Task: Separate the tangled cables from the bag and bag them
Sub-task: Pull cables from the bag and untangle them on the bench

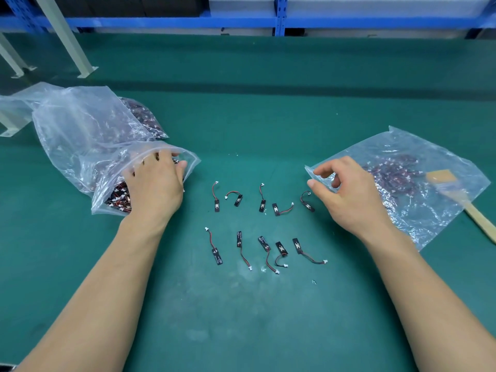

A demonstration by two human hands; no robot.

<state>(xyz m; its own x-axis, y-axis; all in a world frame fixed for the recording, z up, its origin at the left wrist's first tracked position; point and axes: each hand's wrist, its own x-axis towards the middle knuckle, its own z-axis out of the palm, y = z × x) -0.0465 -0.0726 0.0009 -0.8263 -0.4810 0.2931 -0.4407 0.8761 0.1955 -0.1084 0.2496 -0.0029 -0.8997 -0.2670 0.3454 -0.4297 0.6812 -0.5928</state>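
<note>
A clear plastic bag [80, 135] lies at the left, its open mouth facing right, with a tangled pile of red-black cables [118, 197] inside. My left hand [155, 183] reaches into that mouth with fingers bent down into the pile; their tips are hidden. Several separated cables lie on the mat between my hands, in an upper row [262, 202] and a lower row [280, 249]. At the right a second clear bag [429, 224] lies flat with cables [389, 173] in it. My right hand [346, 194] pinches its near-left edge between thumb and forefinger.
A wooden-handled brush [456, 200] lies on the right bag, with its handle running to the table's right edge. Behind the left bag is another bag of cables [142, 116]. White frame legs [67, 41] stand at the back left. A blue rack [241, 21] runs along the green mat's [268, 103] far side.
</note>
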